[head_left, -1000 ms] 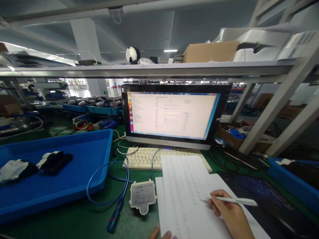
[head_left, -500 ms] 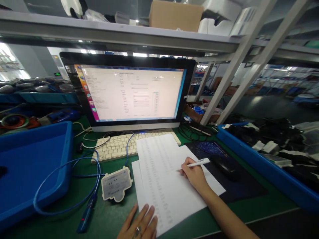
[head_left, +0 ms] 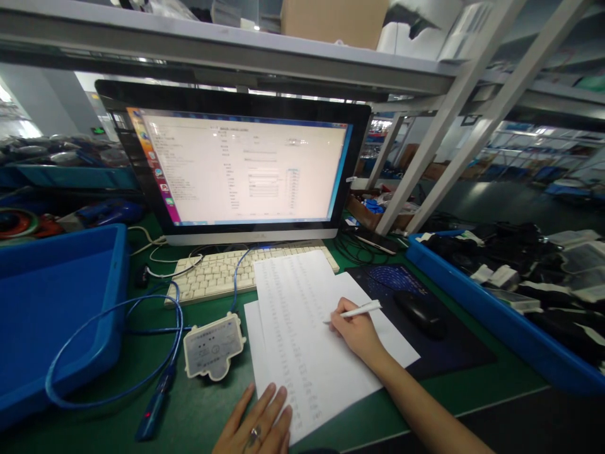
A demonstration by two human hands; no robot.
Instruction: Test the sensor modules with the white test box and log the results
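My right hand (head_left: 352,328) is closed round a white pen (head_left: 362,309), its tip at a sheet of paper (head_left: 302,340) covered with columns of handwriting. Other white sheets lie partly under this one. My left hand (head_left: 259,422), a ring on one finger, lies flat with fingers spread on the lower left edge of the paper. Left of the sheets sits a small grey device in a pale, car-shaped frame (head_left: 215,347). A blue cable (head_left: 174,340) loops beside it, with a blue connector (head_left: 154,410) showing a red light.
Behind the papers stand a white keyboard (head_left: 212,274) and a lit monitor (head_left: 246,170). A black mouse (head_left: 420,313) rests on a dark mouse pad (head_left: 454,353). Blue bins flank the green bench: one at left (head_left: 101,328), one at right (head_left: 472,290) full of black and white parts. A metal shelf (head_left: 212,44) runs overhead.
The whole view has shifted slightly, so most things sit a little further left. The pen tip has moved slightly over the sheet; my left hand stays flat on the paper's edge.
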